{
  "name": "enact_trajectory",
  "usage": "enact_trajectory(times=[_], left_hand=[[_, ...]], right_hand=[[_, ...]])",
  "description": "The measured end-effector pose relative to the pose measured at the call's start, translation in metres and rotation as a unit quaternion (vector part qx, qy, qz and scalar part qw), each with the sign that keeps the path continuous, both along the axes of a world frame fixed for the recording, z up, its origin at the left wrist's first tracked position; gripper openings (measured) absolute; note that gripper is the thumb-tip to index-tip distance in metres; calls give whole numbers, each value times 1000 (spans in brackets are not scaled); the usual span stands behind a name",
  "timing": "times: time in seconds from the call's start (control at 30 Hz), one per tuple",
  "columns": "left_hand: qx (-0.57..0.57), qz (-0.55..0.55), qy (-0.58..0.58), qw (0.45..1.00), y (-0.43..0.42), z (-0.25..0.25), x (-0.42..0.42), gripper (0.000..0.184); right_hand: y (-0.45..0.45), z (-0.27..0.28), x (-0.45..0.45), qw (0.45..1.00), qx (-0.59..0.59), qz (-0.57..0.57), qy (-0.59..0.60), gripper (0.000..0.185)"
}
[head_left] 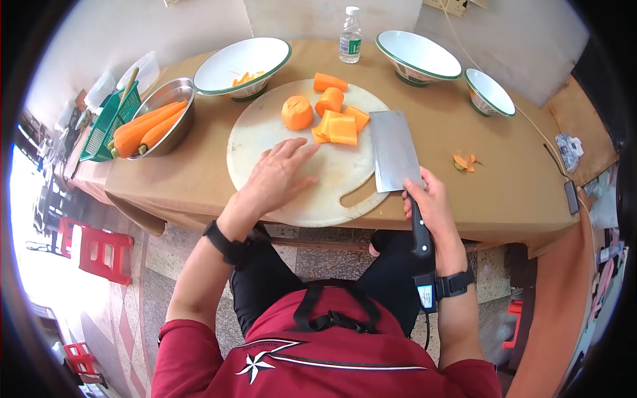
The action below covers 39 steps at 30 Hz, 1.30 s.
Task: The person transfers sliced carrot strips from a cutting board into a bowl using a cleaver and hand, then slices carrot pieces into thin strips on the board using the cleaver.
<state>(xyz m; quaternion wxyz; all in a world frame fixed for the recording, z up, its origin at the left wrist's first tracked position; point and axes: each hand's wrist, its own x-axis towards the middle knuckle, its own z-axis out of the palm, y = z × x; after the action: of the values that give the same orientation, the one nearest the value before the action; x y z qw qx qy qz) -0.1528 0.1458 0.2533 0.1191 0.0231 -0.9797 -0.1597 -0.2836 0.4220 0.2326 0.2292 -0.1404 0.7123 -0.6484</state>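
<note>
My right hand [428, 199] grips the black handle of a cleaver [395, 151], whose broad blade lies over the right edge of the round white cutting board [265, 146]. Fingers spread, my left hand [280, 174] hovers over or rests on the board and holds nothing; I cannot tell if it touches. Beyond its fingertips stands a thick carrot chunk [296, 113]. Flat carrot slices [340, 128] lie overlapped near the board's middle, left of the blade. Behind them are two more carrot pieces, one a short chunk [330, 101] and one longer [330, 82].
A steel bowl [187, 89] of whole carrots [149, 126] sits left, beside a green basket [109, 129]. Behind the board are a bowl with carrot shreds [219, 63], a water bottle [350, 40] and a large bowl [418, 56]. A smaller bowl [488, 91] and carrot scraps [466, 162] lie right.
</note>
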Motion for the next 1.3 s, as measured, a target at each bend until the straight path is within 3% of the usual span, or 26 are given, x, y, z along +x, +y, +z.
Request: enact_trajectory(times=[0.17, 0.23, 0.43, 0.5, 0.6, 0.77, 1.07, 1.17, 1.3], left_hand=[[0, -55, -44, 998, 5, 49, 41, 58], [87, -11, -79, 993, 2, 80, 76, 62], [93, 213, 15, 972, 13, 160, 206, 66], [36, 240, 21, 970, 10, 180, 253, 72], [-71, 266, 157, 948, 14, 195, 293, 76], [-110, 218, 150, 958, 11, 240, 272, 67], [-144, 74, 205, 965, -57, 307, 195, 55], [-138, 19, 211, 968, -84, 327, 157, 52], [-105, -64, 184, 975, -105, 326, 105, 48]], right_hand=[[1, 2, 1, 1000, -3, 0, -18, 37], [3, 0, 0, 999, -19, 15, -24, 39], [6, 1, 0, 998, -36, 24, -39, 41], [7, 2, 1, 997, -52, 25, -52, 42], [16, 5, 4, 995, -72, 25, -60, 44], [69, 21, 22, 993, -104, -3, -59, 48], [203, 77, 98, 988, 34, -148, 4, 53], [221, 98, 135, 970, 70, -231, -24, 58], [231, 120, 176, 966, 58, -248, -46, 61]])
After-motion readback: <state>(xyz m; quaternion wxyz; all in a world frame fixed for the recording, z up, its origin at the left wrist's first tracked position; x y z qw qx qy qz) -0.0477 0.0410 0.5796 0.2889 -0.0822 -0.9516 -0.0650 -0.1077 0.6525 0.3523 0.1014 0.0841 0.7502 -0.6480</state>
